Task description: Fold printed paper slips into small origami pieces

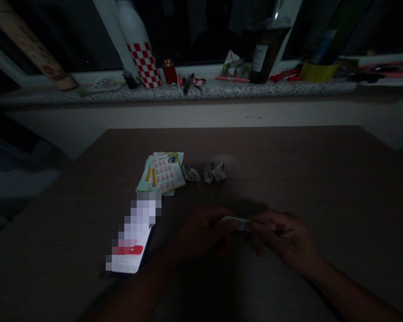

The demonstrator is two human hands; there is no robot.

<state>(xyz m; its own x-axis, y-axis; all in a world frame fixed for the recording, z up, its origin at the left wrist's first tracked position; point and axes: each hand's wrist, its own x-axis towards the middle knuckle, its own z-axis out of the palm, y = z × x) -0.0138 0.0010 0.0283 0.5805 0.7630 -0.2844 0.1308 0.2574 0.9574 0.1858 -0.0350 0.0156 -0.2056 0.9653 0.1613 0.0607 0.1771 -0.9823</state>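
Observation:
Between my two hands, above the table, is a small folded piece of paper [241, 223]. My left hand [210, 228] pinches its left end with thumb and fingers. At its right end, my right hand [282, 235] pinches it too. Beyond my hands lie folded paper pieces [215, 172] in a zigzag shape, and one more folded paper piece [191, 173] touches a pile of printed paper slips [166, 174]. Nearer on the left, a lit phone [134, 237] lies on the table, its screen partly blurred out. The light is dim.
Behind the brown table [289, 156] runs a speckled stone sill [201, 91]. On it stand a white bottle with red checks [143, 58], a small red jar [169, 71], a dark labelled bottle [263, 58] and a yellow container [319, 72].

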